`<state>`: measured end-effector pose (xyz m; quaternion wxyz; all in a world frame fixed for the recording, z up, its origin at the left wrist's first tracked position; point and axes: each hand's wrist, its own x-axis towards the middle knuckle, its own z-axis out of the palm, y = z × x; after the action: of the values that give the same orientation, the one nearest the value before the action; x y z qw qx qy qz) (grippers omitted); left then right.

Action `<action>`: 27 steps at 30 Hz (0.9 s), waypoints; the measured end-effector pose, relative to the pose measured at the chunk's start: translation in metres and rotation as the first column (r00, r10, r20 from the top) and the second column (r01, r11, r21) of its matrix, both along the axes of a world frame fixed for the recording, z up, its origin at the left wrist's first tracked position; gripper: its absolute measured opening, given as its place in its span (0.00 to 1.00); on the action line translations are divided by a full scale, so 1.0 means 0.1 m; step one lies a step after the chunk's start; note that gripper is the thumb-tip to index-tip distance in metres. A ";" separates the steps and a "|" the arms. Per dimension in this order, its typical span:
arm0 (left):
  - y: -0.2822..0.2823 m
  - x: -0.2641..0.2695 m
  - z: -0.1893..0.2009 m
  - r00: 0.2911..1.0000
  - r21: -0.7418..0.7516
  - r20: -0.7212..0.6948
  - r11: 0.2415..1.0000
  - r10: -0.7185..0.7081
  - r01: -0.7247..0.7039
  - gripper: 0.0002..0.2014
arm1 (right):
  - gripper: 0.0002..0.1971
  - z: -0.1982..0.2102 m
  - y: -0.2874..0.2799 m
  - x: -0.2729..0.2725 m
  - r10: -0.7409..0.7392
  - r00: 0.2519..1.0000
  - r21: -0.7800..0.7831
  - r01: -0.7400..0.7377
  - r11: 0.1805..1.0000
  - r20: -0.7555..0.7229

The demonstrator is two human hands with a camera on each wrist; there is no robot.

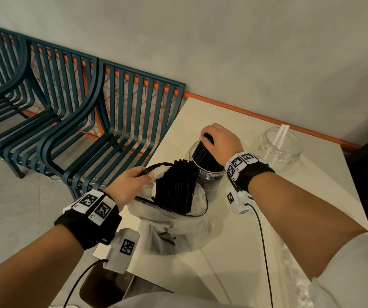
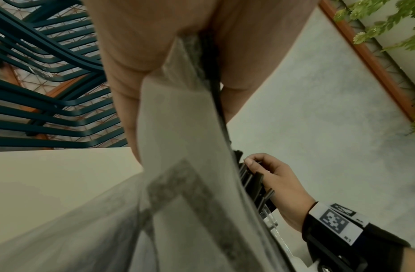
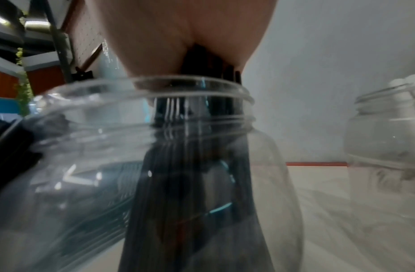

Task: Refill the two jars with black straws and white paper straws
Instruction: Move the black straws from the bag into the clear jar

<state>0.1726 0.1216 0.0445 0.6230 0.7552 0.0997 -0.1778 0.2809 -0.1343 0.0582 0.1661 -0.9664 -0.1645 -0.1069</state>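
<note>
My right hand (image 1: 217, 138) grips a bunch of black straws (image 1: 203, 155) whose lower ends stand inside a clear jar (image 1: 210, 181) near the middle of the table; in the right wrist view the jar (image 3: 267, 165) fills the frame with the straws (image 3: 190, 184) running down through its mouth. My left hand (image 1: 132, 180) pinches the black-edged rim of a translucent plastic bag (image 1: 178, 227) that holds many more black straws (image 1: 176, 187). A second clear jar (image 1: 278, 147) at the back right holds two or three white paper straws (image 1: 279, 134).
The cream table (image 1: 245, 252) ends close to my left hand. Dark green slatted chairs (image 1: 67, 121) stand beyond that edge, against the grey wall. A dark phone-like slab (image 1: 105, 287) lies below the table's near left corner. Clear plastic wrap (image 1: 300, 287) lies at the front right.
</note>
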 end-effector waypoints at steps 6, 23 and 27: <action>-0.01 0.02 0.02 1.000 0.005 -0.013 1.000 -0.001 0.001 0.09 | 0.27 0.05 -0.01 0.02 -0.041 0.978 -0.166 0.007 0.986 -0.205; -0.03 -0.03 -0.06 0.998 -0.100 -0.038 0.994 0.047 -0.051 0.09 | 0.04 -0.28 0.17 -1.54 0.229 0.960 0.433 -0.140 0.890 -0.160; -0.05 -0.10 -0.06 0.998 -0.159 -0.038 0.985 0.059 -0.064 0.08 | 0.06 -0.35 0.34 -1.68 0.190 0.956 0.374 -0.097 0.922 -0.223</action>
<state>0.1622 0.1171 0.0385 0.6852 0.6962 0.1186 -0.1782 0.1127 -0.1008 0.0228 0.3670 -0.9105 -0.1904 0.0025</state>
